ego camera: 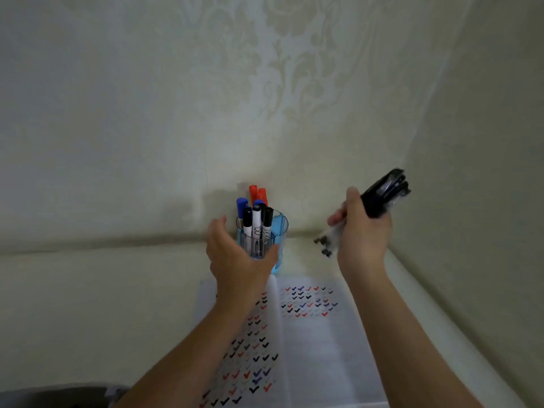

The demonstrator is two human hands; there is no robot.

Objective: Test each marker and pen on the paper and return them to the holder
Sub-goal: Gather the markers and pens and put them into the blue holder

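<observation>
Worktop (pixel 88 304): pale surface, far edge against a patterned wall, right edge against a side wall

Paper (pixel 318 348): open white spread at the near edge, between the two forearms. Both pages carry rows of red, blue and black ticks, and the lower right page is bare. Judged from this, much testing is already done

Holder (pixel 281 231): clear blue cup at the far edge, just beyond the paper

Left hand (pixel 235 260): fingers spread and relaxed, cupped round the holder's near left side. Contact cannot be told

Right hand (pixel 362 240): raised right of the holder and apart from it, fingers wrapped round the pens

Pens (pixel 382 195): black-capped bundle, blurred, tips pointing down-left. Judged still to be returned, and whether tested cannot be told

Markers (pixel 256 222): red, blue and black caps, upright in the holder
</observation>
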